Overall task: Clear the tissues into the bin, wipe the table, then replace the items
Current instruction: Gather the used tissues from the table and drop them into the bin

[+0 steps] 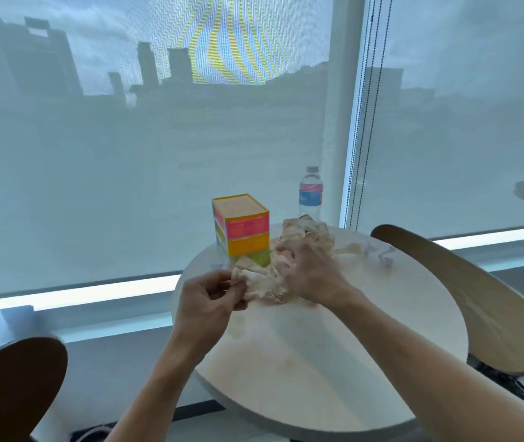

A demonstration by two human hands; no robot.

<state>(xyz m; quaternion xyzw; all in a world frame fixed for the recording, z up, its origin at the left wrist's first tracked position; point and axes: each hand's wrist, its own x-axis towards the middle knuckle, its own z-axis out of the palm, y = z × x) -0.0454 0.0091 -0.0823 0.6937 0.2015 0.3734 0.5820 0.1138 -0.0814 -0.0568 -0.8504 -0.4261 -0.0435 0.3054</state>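
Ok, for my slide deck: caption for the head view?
Both hands, left and right, gather crumpled tissues on a round white table beside stacked colourful boxes.

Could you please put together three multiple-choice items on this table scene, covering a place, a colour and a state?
1. Where does the clear plastic water bottle stand?
A. at the far edge of the round white table, right of the stacked boxes
B. on the near edge
C. on a chair

2. What colour is the middle layer of the stack of bright boxes?
A. blue
B. orange
C. black

3. What are the hands doing?
A. resting flat
B. holding the bottle
C. left hand and right hand gripping crumpled white tissues

Answers: 1 A, it sits by the window; 2 B, orange lies below the pink; 3 C, fingers curl round the tissue.
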